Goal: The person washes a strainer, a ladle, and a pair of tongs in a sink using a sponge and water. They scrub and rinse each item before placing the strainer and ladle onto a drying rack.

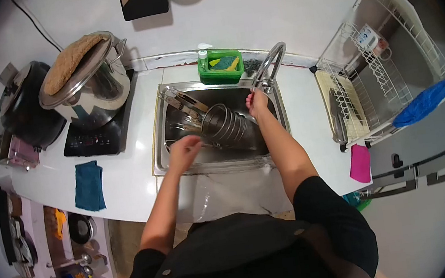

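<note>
My right hand point(257, 103) is at the steel faucet point(275, 57), fingers curled round its lower part; the exact part gripped is hidden. Over the near left side of the sink point(163, 146) hovers my left hand point(185, 152), slightly blurred, its fingers loosely bent and apart with nothing visible in them. Just beyond it a stack of nested round vessels point(226, 124) lies tilted in the basin. Long-handled utensils point(188, 104) lean in the sink's far left corner, with smaller cutlery point(190, 125) below. No running water can be made out.
Behind the sink stands a green caddy point(220, 75) with sponges and a pump bottle point(203, 58). Left are a large steel pot point(97, 93) on a black induction cooker point(94, 138) and a teal cloth point(89, 186). A wire dish rack point(382, 80) and pink cloth point(359, 164) are right.
</note>
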A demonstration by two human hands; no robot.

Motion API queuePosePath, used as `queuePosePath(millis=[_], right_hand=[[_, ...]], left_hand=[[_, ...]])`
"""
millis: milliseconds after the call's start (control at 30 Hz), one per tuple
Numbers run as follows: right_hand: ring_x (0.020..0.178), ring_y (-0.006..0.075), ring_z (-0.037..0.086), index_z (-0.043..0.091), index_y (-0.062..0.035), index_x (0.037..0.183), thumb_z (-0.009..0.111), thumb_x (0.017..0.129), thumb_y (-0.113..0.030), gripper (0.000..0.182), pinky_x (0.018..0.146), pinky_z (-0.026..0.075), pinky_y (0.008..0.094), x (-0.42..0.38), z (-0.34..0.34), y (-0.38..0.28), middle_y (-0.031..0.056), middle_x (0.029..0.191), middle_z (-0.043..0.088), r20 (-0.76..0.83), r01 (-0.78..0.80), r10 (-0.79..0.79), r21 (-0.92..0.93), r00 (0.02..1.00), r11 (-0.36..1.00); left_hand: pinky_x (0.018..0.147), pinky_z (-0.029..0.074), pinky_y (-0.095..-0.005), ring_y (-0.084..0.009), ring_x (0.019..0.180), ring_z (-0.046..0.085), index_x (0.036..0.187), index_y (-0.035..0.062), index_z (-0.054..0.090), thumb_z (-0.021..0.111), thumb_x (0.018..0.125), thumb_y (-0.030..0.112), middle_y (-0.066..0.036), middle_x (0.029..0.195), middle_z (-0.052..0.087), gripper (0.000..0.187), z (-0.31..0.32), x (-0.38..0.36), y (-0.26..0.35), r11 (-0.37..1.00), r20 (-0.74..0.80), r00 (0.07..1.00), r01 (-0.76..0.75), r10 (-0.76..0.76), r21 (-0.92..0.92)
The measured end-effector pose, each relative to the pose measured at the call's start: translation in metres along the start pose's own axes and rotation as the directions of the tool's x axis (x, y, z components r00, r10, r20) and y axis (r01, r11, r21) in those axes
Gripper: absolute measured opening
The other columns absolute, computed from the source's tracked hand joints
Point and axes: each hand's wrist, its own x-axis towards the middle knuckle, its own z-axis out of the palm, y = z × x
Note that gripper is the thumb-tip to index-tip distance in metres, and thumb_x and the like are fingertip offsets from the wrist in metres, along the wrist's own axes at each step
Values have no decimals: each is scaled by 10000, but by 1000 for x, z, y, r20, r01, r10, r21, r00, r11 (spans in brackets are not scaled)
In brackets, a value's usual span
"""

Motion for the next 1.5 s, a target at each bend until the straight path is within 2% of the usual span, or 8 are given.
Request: queuePosePath(millis=[433,500,633,733,833,1100,1233,1500], right_hand=[[660,146,579,542,32,963,427,764,27,229,539,477,210,-119,64,-74,118,840,595,585,4,530,-673,614,739],[711,155,583,548,28,970,440,767,9,231,586,478,217,-107,59,-67,105,863,592,536,267,244,-702,808,661],[781,138,565,560,1,968,455,787,-33,212,690,467,214,-120,53,-77,86,902,587,688,68,513,-628,513,775],[767,130,571,573,-8,946,490,801,-83,184,686,475,218,-98,54,-62,65,866,593,569,155,158,-462,807,873],[704,110,556,580,-20,877,513,808,-133,147,628,465,204,-120,51,-84,50,800,583,773,74,411,-504,484,860],[697,93,528,557,-43,926,526,809,-159,168,601,423,198,-117,40,-92,45,803,581,620,122,351,-590,702,798],[683,126,546,552,-20,898,558,764,-112,162,619,429,234,-122,43,-84,62,808,584,781,-58,143,-136,608,989],[589,94,536,563,-2,934,503,793,-66,166,461,413,217,-124,30,-115,49,714,585,759,400,352,-607,548,686]], left_hand=[[683,437,-410,-370,808,541,859,25,554,518,746,298,-203,836,567,297,101,129,-55,698,136,812,-563,568,443],[697,434,-404,-351,823,548,892,44,547,569,704,254,-188,842,571,282,83,114,-25,908,19,994,-107,109,406],[693,430,-404,-349,822,550,903,38,529,604,662,183,-189,837,571,290,52,104,-5,953,19,993,-116,115,280],[670,428,-374,-344,778,551,838,22,505,619,621,131,-185,787,565,268,39,97,10,963,20,975,-221,220,158],[630,436,-346,-301,696,566,825,15,522,631,637,142,-156,706,566,252,33,88,24,920,-69,985,-121,157,374],[533,411,-217,-84,572,521,787,20,551,558,808,166,-3,642,568,147,10,79,68,987,-329,939,-132,95,-93],[703,424,-236,-105,847,526,989,35,486,501,830,88,-39,946,550,169,59,85,71,702,59,989,-56,138,-710],[724,398,-242,-97,875,495,1074,77,488,529,803,100,-6,984,553,275,97,96,84,806,327,937,99,121,-583]])
